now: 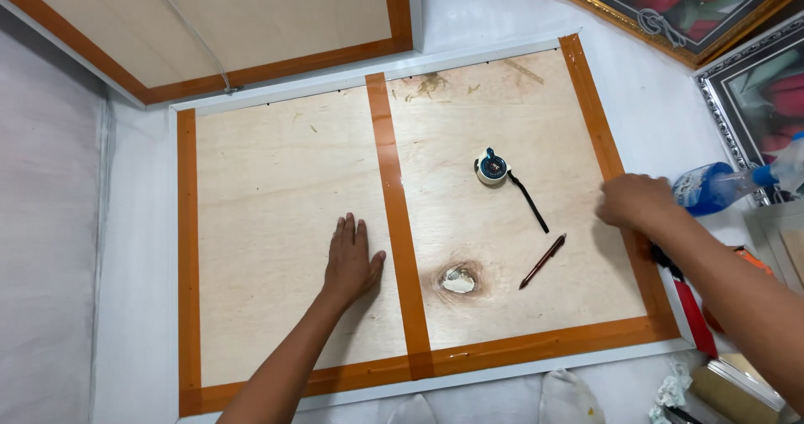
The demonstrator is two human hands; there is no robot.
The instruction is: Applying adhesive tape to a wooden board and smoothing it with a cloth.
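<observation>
A large picture frame lies face down, its plywood back edged and split by strips of brown tape. My left hand rests flat on the plywood, fingers together, just left of the middle tape strip. My right hand presses on the tape along the right edge, fingers curled; it looks blurred and I cannot see anything in it. Between the hands lie a small round tape measure with a black strap and a dark red pen. A knot hole marks the wood.
A blue spray bottle lies just right of my right hand. Gold and silver framed flower pictures sit at the top right. Another taped frame back lies at the top left. A red-handled tool and clutter sit at the lower right.
</observation>
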